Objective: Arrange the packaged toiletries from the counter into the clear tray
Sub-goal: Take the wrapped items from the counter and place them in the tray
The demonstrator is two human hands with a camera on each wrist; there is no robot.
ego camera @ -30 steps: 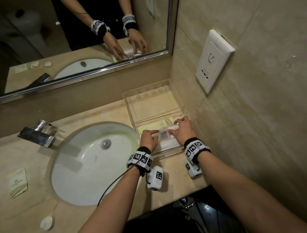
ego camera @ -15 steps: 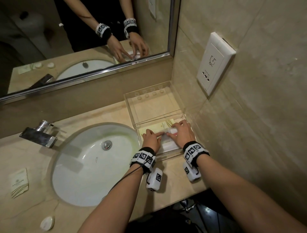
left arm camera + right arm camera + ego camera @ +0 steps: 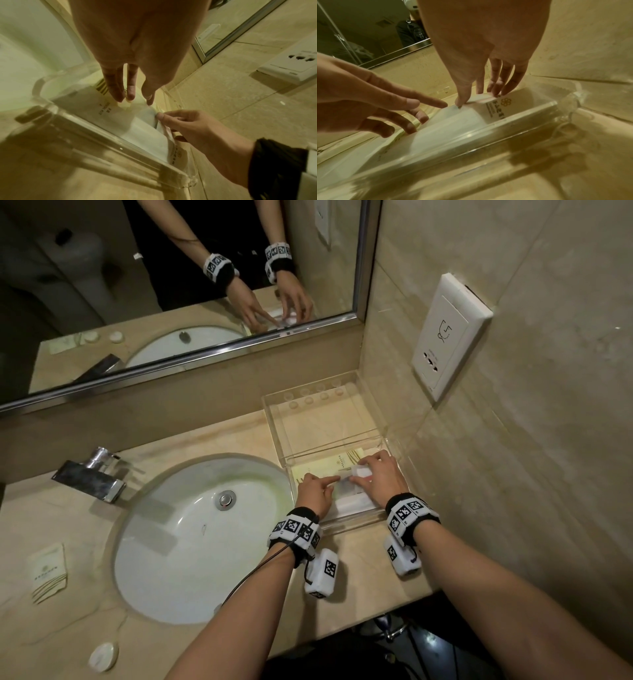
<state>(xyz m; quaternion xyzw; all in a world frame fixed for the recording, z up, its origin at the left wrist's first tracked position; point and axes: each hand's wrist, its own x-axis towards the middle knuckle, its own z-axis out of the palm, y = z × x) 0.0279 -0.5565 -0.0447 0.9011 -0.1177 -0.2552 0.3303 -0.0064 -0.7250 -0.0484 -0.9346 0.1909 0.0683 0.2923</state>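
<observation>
Both hands are placed inside the near compartment of the clear tray [image 3: 352, 520], at centre right of the head view against the tiled wall. A small white box [image 3: 496, 108], printed with a gold flower emblem, is pinched by the right hand [image 3: 380, 479] between thumb and fingers, a narrow grip closed on it. The left hand [image 3: 313, 489] holds nothing; its forefinger is stretched out onto a translucent sachet [image 3: 137, 121] lying beside the box. Under these a cream paper packet [image 3: 329, 465] with gold stripes lies flat on the tray floor.

The task is judged partly done: several packages are already in the near compartment, while the far compartment shows only round studs. Still on the bench [image 3: 239, 436] are a cream striped sachet [image 3: 48, 571] at lower left and a small round white item [image 3: 102, 655] below it.

The tray is rigid, thick-walled acrylic; the bench is polished beige stone; the packets look thin and pliable, the box stiff card.
</observation>
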